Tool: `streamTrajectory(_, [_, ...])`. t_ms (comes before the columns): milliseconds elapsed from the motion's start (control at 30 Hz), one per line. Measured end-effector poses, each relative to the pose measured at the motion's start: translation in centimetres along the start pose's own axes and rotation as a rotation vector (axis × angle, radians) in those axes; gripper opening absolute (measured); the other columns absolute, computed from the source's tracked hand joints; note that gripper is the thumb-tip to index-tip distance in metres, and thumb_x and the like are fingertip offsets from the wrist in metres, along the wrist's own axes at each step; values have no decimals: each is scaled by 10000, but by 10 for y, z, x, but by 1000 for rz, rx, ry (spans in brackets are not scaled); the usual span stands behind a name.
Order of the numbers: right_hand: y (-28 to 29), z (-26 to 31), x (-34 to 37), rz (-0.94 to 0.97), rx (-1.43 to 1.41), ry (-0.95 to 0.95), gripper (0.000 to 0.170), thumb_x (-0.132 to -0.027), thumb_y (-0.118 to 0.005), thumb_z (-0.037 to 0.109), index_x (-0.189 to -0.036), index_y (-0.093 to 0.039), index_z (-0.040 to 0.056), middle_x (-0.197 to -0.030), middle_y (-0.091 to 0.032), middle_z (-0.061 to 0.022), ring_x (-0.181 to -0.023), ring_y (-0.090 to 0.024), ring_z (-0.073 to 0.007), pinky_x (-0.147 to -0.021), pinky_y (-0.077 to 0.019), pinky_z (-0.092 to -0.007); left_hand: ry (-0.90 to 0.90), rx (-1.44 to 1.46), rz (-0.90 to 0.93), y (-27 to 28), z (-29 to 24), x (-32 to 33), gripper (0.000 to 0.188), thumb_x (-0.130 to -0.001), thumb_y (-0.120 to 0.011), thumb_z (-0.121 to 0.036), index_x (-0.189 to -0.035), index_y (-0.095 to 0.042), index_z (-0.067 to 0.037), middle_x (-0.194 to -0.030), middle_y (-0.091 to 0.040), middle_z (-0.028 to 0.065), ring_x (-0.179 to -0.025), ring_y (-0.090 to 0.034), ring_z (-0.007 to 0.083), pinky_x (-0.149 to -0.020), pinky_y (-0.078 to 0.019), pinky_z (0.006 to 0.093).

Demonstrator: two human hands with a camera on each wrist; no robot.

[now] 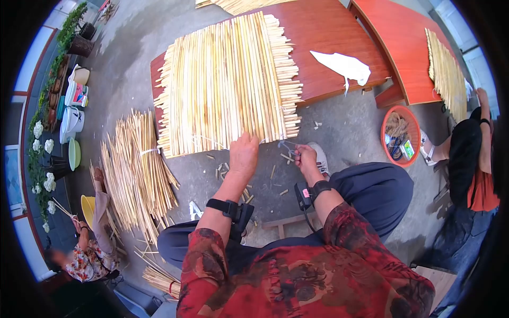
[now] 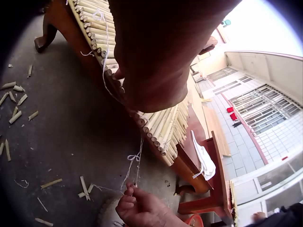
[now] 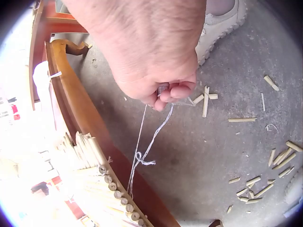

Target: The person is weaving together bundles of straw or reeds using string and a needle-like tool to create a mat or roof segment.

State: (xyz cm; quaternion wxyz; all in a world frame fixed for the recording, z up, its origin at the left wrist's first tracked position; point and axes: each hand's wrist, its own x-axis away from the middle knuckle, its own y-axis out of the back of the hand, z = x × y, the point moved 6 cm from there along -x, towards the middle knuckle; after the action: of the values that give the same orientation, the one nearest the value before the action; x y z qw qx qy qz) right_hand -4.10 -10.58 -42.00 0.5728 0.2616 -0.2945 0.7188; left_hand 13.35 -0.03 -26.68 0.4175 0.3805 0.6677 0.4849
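A mat of pale reed stalks [image 1: 222,79] lies on a red-brown table [image 1: 328,32]. The left hand [image 1: 244,155] rests on the mat's near edge; in the left wrist view the forearm and hand [image 2: 151,61] hide most of that contact. To its right, off the edge, the right hand [image 1: 307,159] pinches white string [image 3: 156,135] between curled fingers. The string, with a small loop in it, runs from the right hand [image 3: 161,85] to the cut stalk ends [image 3: 118,194]. Another white string [image 2: 105,61] trails along the mat edge in the left wrist view.
Bundles of stalks [image 1: 135,169] stand at left, cut pieces [image 3: 253,189] litter the floor. White cloth [image 1: 344,66] lies on the table. An orange basket [image 1: 400,136] sits at right. Another person [image 1: 477,153] works by a second mat [image 1: 445,74]; one more person [image 1: 93,254] sits at lower left.
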Motion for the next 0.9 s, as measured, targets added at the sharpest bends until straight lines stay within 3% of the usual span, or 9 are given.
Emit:
streamTrajectory(67, [0, -1, 1, 4, 18, 14, 81, -868, -526, 86, -924, -582, 70, -656, -534, -17, -437, -424, -79, -349, -329, -223, 51, 196, 81, 0, 7, -1, 89, -804, -579, -111, -780, -517, -51, -817, -531, 123, -757, -576, 340, -644, -464, 441])
streamTrajectory(300, [0, -3, -2, -30, 10, 64, 81, -870, -529, 93, -921, -586, 68, -654, -532, -19, -430, -417, -76, -340, -339, -231, 80, 290, 66, 21, -2, 5, 101, -830, -553, -133, -870, -508, -52, -826, -505, 121, -725, -594, 340, -611, -476, 443])
streamTrajectory(467, [4, -3, -2, 10, -50, 37, 79, -868, -524, 92, -897, -592, 63, -617, -523, -16, -415, -413, -79, -338, -339, -235, -52, -141, -41, -1, -12, 8, 152, -737, -596, -97, -855, -507, -65, -797, -495, 91, -779, -592, 262, -626, -471, 370])
streamTrajectory(600, [3, -7, 3, 9, 17, 22, 72, -866, -541, 102, -871, -602, 63, -594, -524, -17, -411, -424, -81, -339, -341, -235, -134, -87, -52, 2, -9, 2, 167, -695, -590, -60, -838, -503, -73, -798, -489, 92, -730, -598, 253, -602, -478, 369])
streamTrajectory(700, [1, -5, 3, 10, 58, 37, 96, -873, -509, 95, -898, -599, 74, -602, -511, 5, -412, -418, -76, -336, -346, -236, -147, -65, 61, 2, -10, 3, 111, -719, -572, -47, -804, -502, -61, -808, -493, 106, -678, -606, 286, -583, -489, 391])
streamTrajectory(767, [3, -3, 1, -5, 81, 69, 87, -872, -521, 97, -878, -604, 70, -599, -522, -1, -419, -428, -76, -342, -349, -234, 0, 81, 32, 2, -3, 5, 74, -753, -554, -39, -802, -501, -51, -814, -517, 128, -648, -609, 327, -582, -496, 414])
streamTrajectory(900, [4, -1, 1, -10, 110, 120, 89, -873, -530, 102, -869, -614, 71, -603, -541, -5, -435, -443, -74, -352, -358, -232, 72, 181, 33, 7, 1, 7, 62, -791, -551, -62, -835, -507, -53, -827, -538, 146, -668, -612, 351, -611, -493, 455])
